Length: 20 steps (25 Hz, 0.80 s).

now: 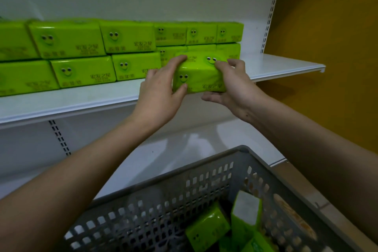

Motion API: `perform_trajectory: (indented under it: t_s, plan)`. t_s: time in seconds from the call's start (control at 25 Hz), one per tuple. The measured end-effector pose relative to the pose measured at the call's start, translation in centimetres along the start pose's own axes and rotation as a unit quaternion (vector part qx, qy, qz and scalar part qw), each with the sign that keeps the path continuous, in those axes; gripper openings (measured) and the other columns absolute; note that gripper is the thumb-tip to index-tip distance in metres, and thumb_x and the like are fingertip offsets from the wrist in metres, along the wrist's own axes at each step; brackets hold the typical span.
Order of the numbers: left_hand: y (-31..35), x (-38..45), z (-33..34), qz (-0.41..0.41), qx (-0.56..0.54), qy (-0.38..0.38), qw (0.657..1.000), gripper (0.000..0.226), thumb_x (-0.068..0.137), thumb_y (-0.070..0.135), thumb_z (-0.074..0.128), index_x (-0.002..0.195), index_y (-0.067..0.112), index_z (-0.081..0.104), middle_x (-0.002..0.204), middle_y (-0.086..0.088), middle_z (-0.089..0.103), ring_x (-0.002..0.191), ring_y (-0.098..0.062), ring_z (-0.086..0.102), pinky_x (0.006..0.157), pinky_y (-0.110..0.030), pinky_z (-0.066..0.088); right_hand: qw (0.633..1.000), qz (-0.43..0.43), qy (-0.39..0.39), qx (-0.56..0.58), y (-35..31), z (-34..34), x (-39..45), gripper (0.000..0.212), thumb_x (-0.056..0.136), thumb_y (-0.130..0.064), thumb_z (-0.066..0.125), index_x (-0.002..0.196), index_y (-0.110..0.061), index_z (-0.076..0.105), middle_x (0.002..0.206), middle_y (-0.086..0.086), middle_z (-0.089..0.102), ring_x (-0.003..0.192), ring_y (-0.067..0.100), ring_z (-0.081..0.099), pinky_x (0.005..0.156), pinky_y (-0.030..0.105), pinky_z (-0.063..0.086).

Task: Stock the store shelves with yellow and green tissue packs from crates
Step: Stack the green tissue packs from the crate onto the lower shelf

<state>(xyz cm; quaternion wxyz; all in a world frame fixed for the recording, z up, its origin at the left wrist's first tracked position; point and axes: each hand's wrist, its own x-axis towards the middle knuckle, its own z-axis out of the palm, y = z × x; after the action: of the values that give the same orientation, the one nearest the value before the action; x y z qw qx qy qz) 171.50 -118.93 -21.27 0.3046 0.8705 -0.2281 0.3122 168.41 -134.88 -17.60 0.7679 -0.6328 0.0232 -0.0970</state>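
Holding a green tissue pack [199, 73] clamped between left hand [161, 90] and right hand [233, 86] at the shelf [286, 65] front edge; should slide it far, flush beside the right stack [200, 35].

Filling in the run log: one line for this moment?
both hands grip green pack | over shelf edge | more packs in crate

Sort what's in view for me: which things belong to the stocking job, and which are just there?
Part of the job:
- green pack held in both hands, left and right
- stacked green packs on the shelf
- grey crate with more packs inside

Just there:
- orange wall
- lower shelf
- slotted upright
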Motion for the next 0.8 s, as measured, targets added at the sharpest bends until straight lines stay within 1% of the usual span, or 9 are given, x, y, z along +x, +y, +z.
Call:
perform_trajectory:
  t_s: [0.08, 0.12, 0.2, 0.24, 0.32, 0.4, 0.56, 0.68, 0.8]
  plan:
    - [0.0, 0.3, 0.2, 0.010, 0.024, 0.023, 0.999, 0.059, 0.088, 0.018, 0.064, 0.143, 0.026, 0.043, 0.132, -0.013, 0.049, 0.115, -0.035, 0.045, 0.101, -0.039, 0.036, 0.996, -0.026, 0.010, -0.088, 0.0, -0.2, 1.0, 0.031, 0.100, -0.037, 0.047, 0.122, -0.024, 0.030, 0.117, 0.009, 0.046, 0.062, 0.027, 0.062, 0.054, 0.037, 0.059]
    - [0.1, 0.3, 0.4, 0.033, 0.040, 0.045, 0.998, 0.059, 0.086, 0.012, 0.065, 0.140, 0.024, 0.048, 0.132, -0.015, 0.046, 0.115, -0.035, 0.045, 0.100, -0.035, 0.034, 0.981, -0.061, 0.034, -0.183, -0.1, -0.6, 1.6, 0.035, 0.099, -0.041, 0.048, 0.124, -0.025, 0.030, 0.122, 0.013, 0.046, 0.063, 0.028, 0.062, 0.056, 0.039, 0.059]
    - [0.4, 0.4, 0.5, 0.109, 0.116, 0.077, 0.984, 0.055, 0.081, 0.004, 0.063, 0.133, 0.018, 0.056, 0.131, -0.017, 0.047, 0.113, -0.037, 0.046, 0.095, -0.040, 0.039, 0.898, -0.175, 0.085, -0.394, -0.1, -1.6, 2.8, 0.044, 0.095, -0.042, 0.053, 0.132, -0.027, 0.032, 0.128, 0.012, 0.043, 0.086, 0.032, 0.062, 0.077, 0.048, 0.056]
    - [0.4, 0.4, 0.6, 0.146, 0.156, 0.073, 0.974, 0.051, 0.080, 0.006, 0.059, 0.131, 0.016, 0.058, 0.132, -0.016, 0.050, 0.113, -0.039, 0.046, 0.092, -0.044, 0.044, 0.855, -0.231, 0.092, -0.455, 0.0, -2.0, 3.2, 0.047, 0.094, -0.037, 0.056, 0.135, -0.028, 0.035, 0.129, 0.010, 0.041, 0.098, 0.031, 0.059, 0.087, 0.046, 0.051]
    - [0.4, 0.6, 0.6, 0.180, 0.214, 0.030, 0.960, 0.045, 0.084, 0.019, 0.051, 0.127, 0.011, 0.061, 0.133, -0.015, 0.054, 0.118, -0.040, 0.046, 0.089, -0.049, 0.049, 0.808, -0.305, 0.068, -0.499, 0.5, -2.3, 3.6, 0.047, 0.092, -0.025, 0.061, 0.136, -0.026, 0.045, 0.130, 0.009, 0.039, 0.103, 0.029, 0.055, 0.091, 0.039, 0.045]
    - [0.2, 1.2, 0.5, 0.168, 0.250, -0.016, 0.953, 0.052, 0.085, 0.034, 0.041, 0.125, 0.009, 0.061, 0.135, -0.016, 0.054, 0.122, -0.041, 0.047, 0.092, -0.049, 0.050, 0.798, -0.322, 0.037, -0.508, 1.0, -2.1, 4.5, 0.045, 0.091, -0.016, 0.062, 0.135, -0.022, 0.052, 0.133, 0.011, 0.040, 0.107, 0.031, 0.054, 0.095, 0.038, 0.043]
    - [-0.3, 2.4, 0.3, 0.141, 0.301, -0.085, 0.939, 0.065, 0.084, 0.046, 0.030, 0.131, 0.010, 0.057, 0.141, -0.018, 0.049, 0.131, -0.039, 0.041, 0.104, -0.047, 0.041, 0.803, -0.293, 0.001, -0.519, 0.9, -0.5, 6.8, 0.046, 0.095, -0.015, 0.056, 0.141, -0.015, 0.049, 0.143, 0.015, 0.039, 0.127, 0.029, 0.045, 0.104, 0.027, 0.030]
    - [-0.3, 3.4, 0.3, 0.103, 0.317, -0.120, 0.935, 0.064, 0.091, 0.053, 0.032, 0.141, 0.015, 0.046, 0.152, -0.017, 0.034, 0.141, -0.033, 0.026, 0.114, -0.043, 0.026, 0.800, -0.264, -0.012, -0.539, 0.6, 1.0, 8.6, 0.046, 0.099, -0.018, 0.048, 0.144, -0.012, 0.045, 0.149, 0.020, 0.035, 0.137, 0.030, 0.038, 0.109, 0.027, 0.025]
    - [-0.4, 4.7, 0.3, 0.062, 0.316, -0.144, 0.936, 0.063, 0.096, 0.056, 0.035, 0.145, 0.016, 0.041, 0.157, -0.019, 0.024, 0.145, -0.032, 0.018, 0.118, -0.040, 0.017, 0.804, -0.222, -0.030, -0.551, 0.4, 2.7, 9.6, 0.050, 0.100, -0.019, 0.043, 0.149, -0.013, 0.037, 0.157, 0.016, 0.025, 0.143, 0.029, 0.029, 0.112, 0.028, 0.022]
